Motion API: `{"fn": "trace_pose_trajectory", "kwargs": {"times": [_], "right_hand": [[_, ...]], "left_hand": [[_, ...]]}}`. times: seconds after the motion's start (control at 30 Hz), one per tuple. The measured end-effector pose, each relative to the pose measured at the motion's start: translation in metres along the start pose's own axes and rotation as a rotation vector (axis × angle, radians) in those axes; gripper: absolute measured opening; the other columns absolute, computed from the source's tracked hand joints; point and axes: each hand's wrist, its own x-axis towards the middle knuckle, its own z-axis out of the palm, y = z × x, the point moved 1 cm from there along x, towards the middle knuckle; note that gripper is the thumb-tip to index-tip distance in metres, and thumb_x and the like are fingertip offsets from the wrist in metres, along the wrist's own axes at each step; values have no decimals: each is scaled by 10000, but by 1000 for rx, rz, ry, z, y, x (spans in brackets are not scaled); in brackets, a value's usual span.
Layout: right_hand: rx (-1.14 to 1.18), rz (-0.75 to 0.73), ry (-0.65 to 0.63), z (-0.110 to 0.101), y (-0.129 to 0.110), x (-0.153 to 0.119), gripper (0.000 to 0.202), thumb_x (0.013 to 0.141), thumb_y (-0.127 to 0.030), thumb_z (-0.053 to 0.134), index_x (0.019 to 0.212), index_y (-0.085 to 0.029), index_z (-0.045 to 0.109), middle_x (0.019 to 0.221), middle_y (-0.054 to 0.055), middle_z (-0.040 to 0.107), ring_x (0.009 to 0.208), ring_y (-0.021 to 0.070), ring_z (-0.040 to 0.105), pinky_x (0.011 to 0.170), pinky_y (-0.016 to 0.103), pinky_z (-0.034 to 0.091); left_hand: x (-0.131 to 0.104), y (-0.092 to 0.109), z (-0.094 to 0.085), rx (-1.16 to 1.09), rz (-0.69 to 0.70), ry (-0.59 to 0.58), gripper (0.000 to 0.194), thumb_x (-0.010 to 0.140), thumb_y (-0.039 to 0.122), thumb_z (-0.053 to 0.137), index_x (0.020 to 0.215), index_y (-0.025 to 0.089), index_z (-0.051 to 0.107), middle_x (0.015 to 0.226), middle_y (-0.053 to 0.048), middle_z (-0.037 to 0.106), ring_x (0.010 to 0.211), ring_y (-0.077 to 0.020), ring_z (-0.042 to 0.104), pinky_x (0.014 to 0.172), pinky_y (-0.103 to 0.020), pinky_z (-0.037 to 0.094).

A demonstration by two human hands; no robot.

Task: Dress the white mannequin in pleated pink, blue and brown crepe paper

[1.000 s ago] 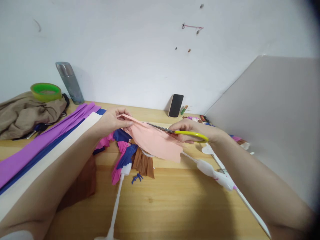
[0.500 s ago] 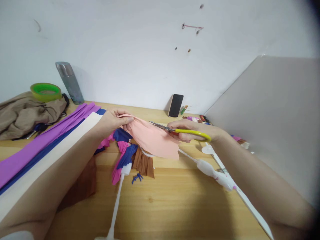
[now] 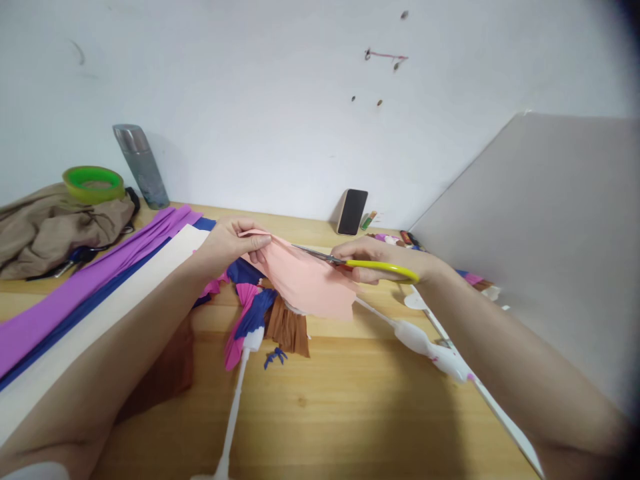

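Observation:
My left hand (image 3: 240, 241) pinches the upper left corner of a peach-pink piece of fabric (image 3: 313, 283) between thumb and fingers. The cloth hangs above the table, sloping down to the right. In my right hand (image 3: 367, 257) is a pair of scissors (image 3: 380, 268) with yellow handles, blades pointing left along the cloth's upper edge. Below the cloth lies a bundle of pink and blue fabric (image 3: 254, 313) on a white stick, beside brown pleated fabric (image 3: 291, 330). A small blue knotted scrap (image 3: 275, 358) lies just in front.
Purple fabric (image 3: 95, 287), blue and cream strips (image 3: 113, 313) lie on the left. Behind them are a brown cloth (image 3: 45, 227), a green tape roll (image 3: 93, 195) and a flask (image 3: 143, 167). A phone (image 3: 353, 212) leans on the wall. A white padded stick (image 3: 413, 337) lies right.
The scissors have moved slightly left along the cloth, and their blades look closer together. My left hand keeps its pinch, shifted very slightly right.

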Motion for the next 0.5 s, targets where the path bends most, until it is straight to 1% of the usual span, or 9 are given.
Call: {"fn": "trace_pose_trajectory", "kwargs": {"times": [0.2,0.3,0.4,0.5], "right_hand": [[50,74,22,1,6,-2,391,858,-531,607,815,-147,551,542,-81,369,403,33,297,364,170,223],[65,83,37,2,6,-2,398,852,-534,613,816,-142,556,563,-75,401,400,26,310,358,165,226],[70,102,37,3,5,-2,386,868,-523,595,814,-143,554,565,-73,420,403,27,329,359,162,225],[61,102,48,3,5,-4,373,873,-499,596,748,-156,518,555,-74,404,410,30,328,366,165,221]], "left_hand": [[2,-4,-2,9,-6,-12,209,684,312,770,708,119,692,567,-8,670,515,-108,611,535,-214,488],[2,-3,-2,9,-19,5,212,668,307,777,717,119,691,568,-7,671,520,-115,618,537,-220,494],[2,-1,-2,31,-29,7,209,655,292,788,712,117,688,568,-6,668,506,-101,600,525,-210,488],[2,0,-5,24,-44,-11,240,658,268,793,828,129,697,602,0,682,518,-105,613,535,-213,504]]}}
